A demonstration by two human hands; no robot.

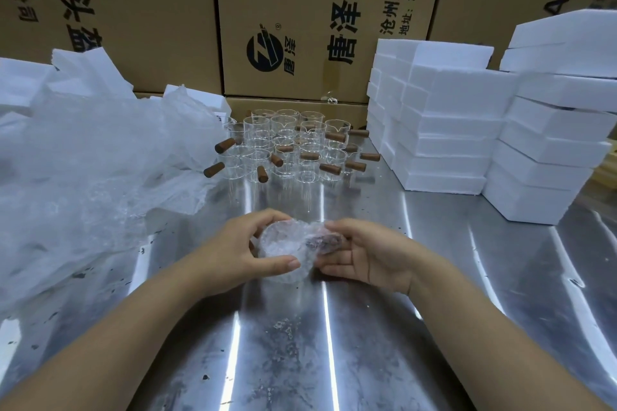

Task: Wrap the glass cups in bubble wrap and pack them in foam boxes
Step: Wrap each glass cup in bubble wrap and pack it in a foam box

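A glass cup wrapped in bubble wrap (283,248) sits between my hands just above the steel table (367,327). My left hand (240,248) curls its fingers and thumb round the wrapped body. My right hand (364,253) cups the end where the brown wooden handle shows through the wrap. Several bare glass cups with wooden handles (287,147) stand clustered at the back of the table. White foam boxes (447,130) are stacked at the right.
A big heap of bubble wrap (93,170) covers the table's left side, with foam pieces (83,73) behind it. Tall cardboard cartons (290,17) wall off the back. A second foam stack (561,123) stands at the far right.
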